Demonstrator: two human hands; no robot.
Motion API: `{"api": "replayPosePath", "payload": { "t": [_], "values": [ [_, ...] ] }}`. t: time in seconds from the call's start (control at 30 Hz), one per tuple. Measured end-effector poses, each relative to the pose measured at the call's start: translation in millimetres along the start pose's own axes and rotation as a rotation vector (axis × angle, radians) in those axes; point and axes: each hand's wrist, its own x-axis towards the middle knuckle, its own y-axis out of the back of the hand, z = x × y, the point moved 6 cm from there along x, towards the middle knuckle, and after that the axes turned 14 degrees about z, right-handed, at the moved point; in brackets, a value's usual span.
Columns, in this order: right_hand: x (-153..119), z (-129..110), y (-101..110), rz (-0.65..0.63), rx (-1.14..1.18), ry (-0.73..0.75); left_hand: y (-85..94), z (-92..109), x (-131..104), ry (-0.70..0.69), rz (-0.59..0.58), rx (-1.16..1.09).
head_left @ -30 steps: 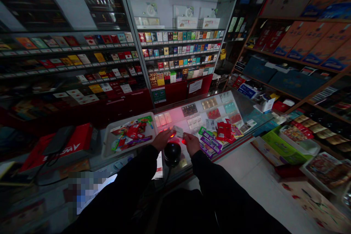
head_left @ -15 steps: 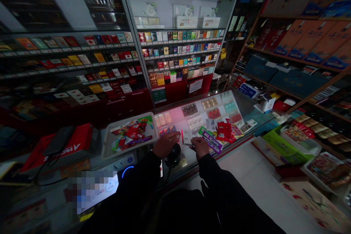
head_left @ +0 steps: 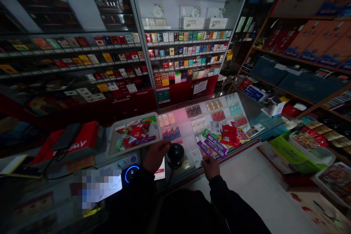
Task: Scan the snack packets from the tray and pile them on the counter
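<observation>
Glass counter (head_left: 253, 115): spans from near left to far right. Pale tray (head_left: 112, 140): rests on its left part. Right hand (head_left: 211, 167): fingertips clamped on the white packet (head_left: 195, 158). Left hand (head_left: 155, 156): beside the black domed device (head_left: 175, 154); finger closure cannot be determined. White packet: right of the device, near-left of the purple packets (head_left: 216, 145).

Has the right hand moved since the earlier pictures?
Yes: the right hand has moved right and toward the wearer, away from the black, dome-shaped device.
</observation>
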Motion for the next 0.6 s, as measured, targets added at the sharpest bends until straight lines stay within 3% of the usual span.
{"api": "replayPosePath", "payload": {
  "t": [0.2, 0.3, 0.43, 0.6],
  "values": [
    [-4.3, -5.0, 7.7, 0.04, -0.019, 0.06, 14.3, -19.1, -5.3, 0.126, -0.024, -0.071],
    [-7.2, -3.3, 10.4, 0.041, -0.015, 0.054, 31.4, -21.3, 1.7, 0.138, -0.015, -0.115],
    [-9.4, -1.3, 14.6, 0.04, 0.005, 0.039, 78.6, -20.8, 33.3, 0.035, 0.059, 0.051],
    [-10.5, -2.8, 22.3, 0.054, 0.036, -0.006, 160.6, -41.4, 92.4, 0.063, 0.271, 0.451]
  ]
}}
